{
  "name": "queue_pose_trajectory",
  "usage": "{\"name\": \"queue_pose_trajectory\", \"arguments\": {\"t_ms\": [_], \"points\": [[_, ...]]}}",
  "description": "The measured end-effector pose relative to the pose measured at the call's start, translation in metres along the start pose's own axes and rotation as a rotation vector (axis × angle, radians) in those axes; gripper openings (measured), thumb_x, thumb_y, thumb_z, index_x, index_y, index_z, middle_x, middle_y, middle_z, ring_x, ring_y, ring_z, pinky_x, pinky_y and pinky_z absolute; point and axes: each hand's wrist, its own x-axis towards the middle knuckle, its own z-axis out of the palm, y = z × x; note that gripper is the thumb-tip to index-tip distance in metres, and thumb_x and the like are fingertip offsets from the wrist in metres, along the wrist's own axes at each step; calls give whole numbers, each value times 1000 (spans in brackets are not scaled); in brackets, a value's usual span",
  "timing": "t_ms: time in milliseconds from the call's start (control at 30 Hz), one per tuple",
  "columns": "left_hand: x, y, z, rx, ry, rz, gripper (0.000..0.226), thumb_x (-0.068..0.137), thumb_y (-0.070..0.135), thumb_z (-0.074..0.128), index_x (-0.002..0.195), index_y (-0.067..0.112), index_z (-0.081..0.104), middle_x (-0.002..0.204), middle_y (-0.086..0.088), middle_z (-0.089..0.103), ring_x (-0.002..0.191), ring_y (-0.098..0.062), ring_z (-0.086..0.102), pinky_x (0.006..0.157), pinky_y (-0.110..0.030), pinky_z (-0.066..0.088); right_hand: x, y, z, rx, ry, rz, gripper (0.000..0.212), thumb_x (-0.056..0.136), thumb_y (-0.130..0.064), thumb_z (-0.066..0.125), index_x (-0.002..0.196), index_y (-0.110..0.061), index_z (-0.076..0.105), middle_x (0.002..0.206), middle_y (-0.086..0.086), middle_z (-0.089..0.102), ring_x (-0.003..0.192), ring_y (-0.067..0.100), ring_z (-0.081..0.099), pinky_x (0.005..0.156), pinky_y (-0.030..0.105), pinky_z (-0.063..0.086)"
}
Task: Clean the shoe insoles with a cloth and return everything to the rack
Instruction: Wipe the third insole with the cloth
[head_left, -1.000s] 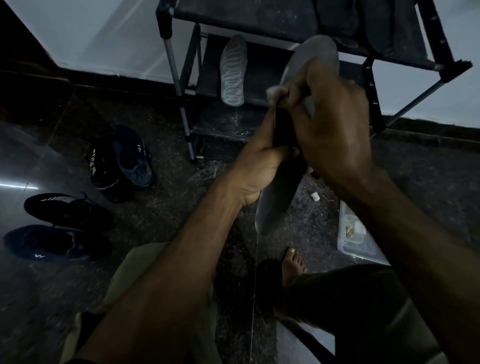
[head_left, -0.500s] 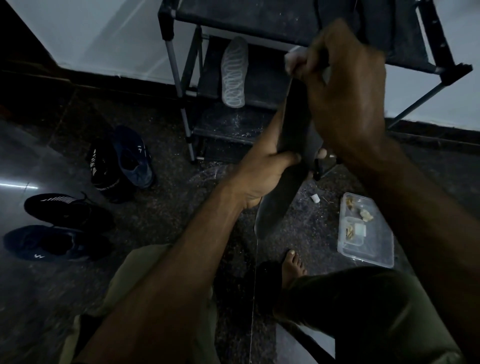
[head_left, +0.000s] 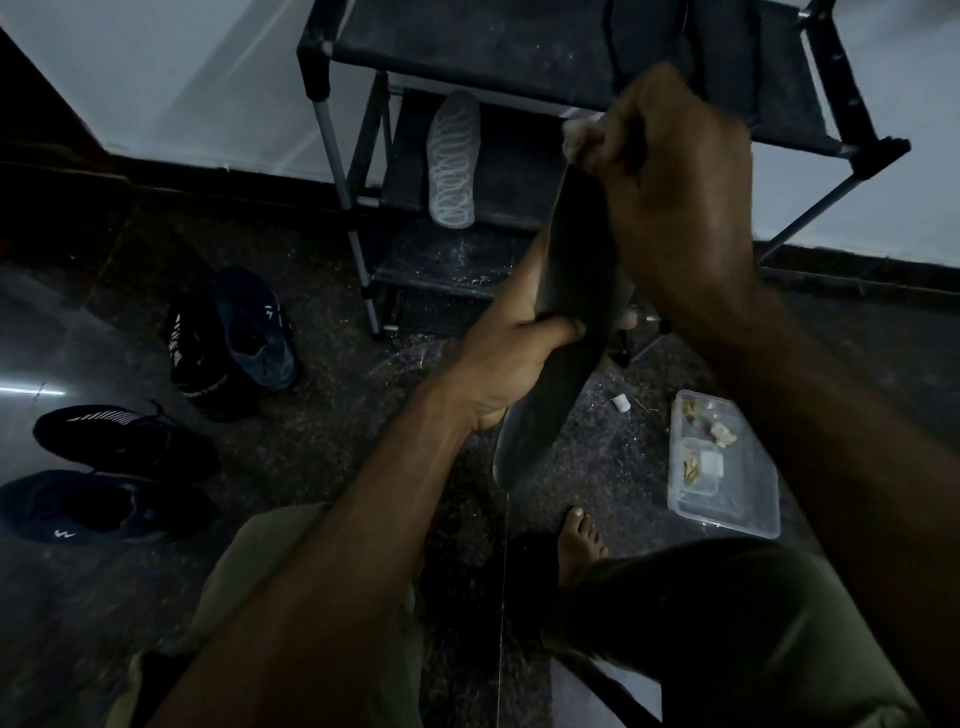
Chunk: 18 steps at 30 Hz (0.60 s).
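Meanwhile, dark insole (head_left: 566, 312) in left hand (head_left: 511, 358), cloth (head_left: 574, 139) (pale) in right hand (head_left: 675, 176).

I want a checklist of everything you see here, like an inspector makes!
Surface: dark speckled floor, dusty by the rack.
Job's things: dark insole held upright; pale cloth at its top; patterned insole lying on the rack.
Clutter: four shoes on the floor; clear plastic box; small white piece.
Hands: left hand grips the insole's middle; right hand pinches the cloth.
Cables: nothing seen.
Surroundings: pale wall, dim light.
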Motion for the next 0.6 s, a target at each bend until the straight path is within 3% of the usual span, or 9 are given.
{"name": "queue_pose_trajectory", "arguments": {"t_ms": [67,133,200,267,367,467,600], "points": [[0,-1,0,-38,-18,-20,80,91,-19,39,154,23,14,139,-19,51,111,-34,65,77,-40,56,8,11,-3,-4,14,42,17,93,-11,56,88,5,57,75,-16,52,84,-18,58,66,11,48],[1,-1,-1,-68,-19,-34,80,91,-18,39,153,25,14,140,-21,49,112,-37,63,72,-36,55,12,20,-6,36,25,133,17,88,-14,62,88,1,56,78,-1,60,83,4,65,68,25,53],[2,-3,-2,-107,-18,-36,80,90,-18,40,153,25,15,138,-23,50,112,-38,63,71,-38,56,12,22,-11,134,59,247,15,84,-14,68,83,-11,53,84,7,61,80,11,63,71,23,53],[3,-5,-3,-146,-5,-34,81,87,-13,46,153,24,17,138,-24,50,118,-40,58,81,-49,54,9,23,-17,259,154,362,25,81,-10,72,79,-21,49,82,-1,59,77,3,60,72,16,51],[4,-6,-4,-215,39,-60,76,79,-5,55,147,22,34,138,-22,52,125,-45,50,101,-61,41,-2,23,-22,421,182,488,25,81,-5,74,80,-17,52,83,3,64,79,10,66,72,23,56],[3,-2,-4,-244,157,-128,50,74,5,63,124,13,58,119,-21,65,113,-40,61,95,-49,48,-11,19,-17,414,144,538,26,79,-3,76,81,-16,53,90,17,69,86,24,70,74,35,59],[3,2,-8,-282,172,-161,22,85,1,61,106,1,68,100,-24,71,89,-34,70,76,-37,58,-19,13,-11,372,83,507,28,78,-3,77,79,-17,53,86,12,67,82,17,69,71,27,58]]}}
